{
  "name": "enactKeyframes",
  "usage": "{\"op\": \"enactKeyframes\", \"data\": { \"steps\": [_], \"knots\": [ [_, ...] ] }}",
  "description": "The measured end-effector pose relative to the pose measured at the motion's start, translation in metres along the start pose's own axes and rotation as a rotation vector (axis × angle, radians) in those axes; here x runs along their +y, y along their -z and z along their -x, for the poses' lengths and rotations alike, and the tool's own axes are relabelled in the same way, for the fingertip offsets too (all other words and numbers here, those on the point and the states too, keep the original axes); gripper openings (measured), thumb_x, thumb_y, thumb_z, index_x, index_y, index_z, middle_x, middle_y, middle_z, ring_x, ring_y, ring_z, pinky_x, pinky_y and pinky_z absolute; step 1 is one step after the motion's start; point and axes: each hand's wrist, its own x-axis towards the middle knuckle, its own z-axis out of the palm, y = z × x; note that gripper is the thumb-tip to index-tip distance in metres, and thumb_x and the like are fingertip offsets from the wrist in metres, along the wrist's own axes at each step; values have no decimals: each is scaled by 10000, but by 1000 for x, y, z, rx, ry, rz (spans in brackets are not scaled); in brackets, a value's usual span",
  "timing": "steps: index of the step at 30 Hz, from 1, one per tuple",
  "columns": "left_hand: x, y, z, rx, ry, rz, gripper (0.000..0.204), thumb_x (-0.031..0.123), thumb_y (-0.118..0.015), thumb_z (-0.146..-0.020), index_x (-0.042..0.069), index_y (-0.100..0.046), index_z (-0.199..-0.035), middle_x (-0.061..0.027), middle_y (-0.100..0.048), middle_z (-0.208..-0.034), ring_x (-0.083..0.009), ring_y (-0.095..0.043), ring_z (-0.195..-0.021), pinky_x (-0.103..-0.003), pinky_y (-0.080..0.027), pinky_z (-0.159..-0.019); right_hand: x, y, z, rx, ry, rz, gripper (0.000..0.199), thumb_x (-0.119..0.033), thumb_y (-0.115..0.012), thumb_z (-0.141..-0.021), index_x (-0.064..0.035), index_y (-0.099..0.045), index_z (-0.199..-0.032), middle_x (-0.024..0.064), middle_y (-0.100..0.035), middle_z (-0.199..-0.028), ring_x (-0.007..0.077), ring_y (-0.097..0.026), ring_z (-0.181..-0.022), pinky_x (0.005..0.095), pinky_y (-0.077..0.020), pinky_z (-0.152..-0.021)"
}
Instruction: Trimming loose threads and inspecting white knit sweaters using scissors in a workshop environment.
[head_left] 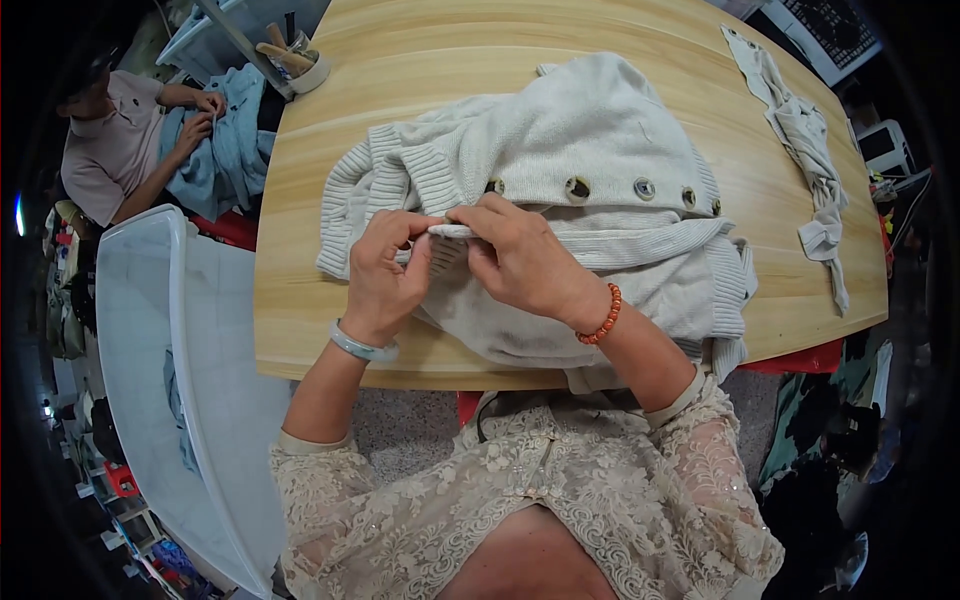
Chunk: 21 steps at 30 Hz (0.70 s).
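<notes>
A cream knitted cardigan lies bunched on the wooden table in front of me. Along its button band runs a row of several dark and grey buttons. My left hand pinches a folded edge of the knit between thumb and fingers, a jade-like bangle on its wrist. Close beside it, my right hand grips the same edge, fingertips nearly touching the left ones; an orange bead bracelet circles that wrist. The ribbed cuff lies just beyond my hands. Whether anything small sits between my fingertips is hidden.
A knotted cream knit strip lies on the right of the table. A pot with tools stands at the far left corner. Left of the table is a large white bin. Beyond it, another person handles a blue garment.
</notes>
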Motion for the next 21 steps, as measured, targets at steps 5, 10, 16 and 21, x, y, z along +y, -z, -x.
{"op": "enactKeyframes", "data": {
  "steps": [5, 10, 16, 21],
  "knots": [
    [-18, -3, -1, -38, 159, 233, 122, -1, -618, -887, 3, -675, -995, -33, -640, -861, -84, -548, -722, -239, -455, -653, 8, -3, -1, 63, -16, -124, 292, 48, -593, -804, -17, -647, -1083, 135, -620, -887, 302, -619, -733, 350, -490, -647],
    [-26, 6, 3, -162, 265, 431, 101, 19, -605, -925, 6, -674, -998, 20, -648, -876, -42, -534, -737, -219, -452, -666, 6, 12, -1, -89, -19, -201, 268, 20, -618, -817, -14, -642, -1081, 132, -632, -873, 292, -630, -733, 343, -489, -637],
    [-32, 33, 10, 36, 194, -110, 183, -14, -626, -875, 39, -656, -1048, -69, -673, -1028, -172, -610, -960, -285, -484, -823, 3, 29, 32, 7, -83, 258, 165, -41, -654, -841, -74, -635, -1002, 105, -628, -910, 310, -643, -748, 391, -521, -636],
    [43, -3, -15, -169, -350, -274, 629, 35, -711, -719, 89, -543, -1324, -109, -601, -1203, -302, -512, -1202, -458, -320, -1060, -3, 28, 31, 67, -1, 261, 154, -58, -655, -833, -74, -625, -983, 83, -602, -908, 300, -643, -730, 381, -516, -596]
  ]
}}
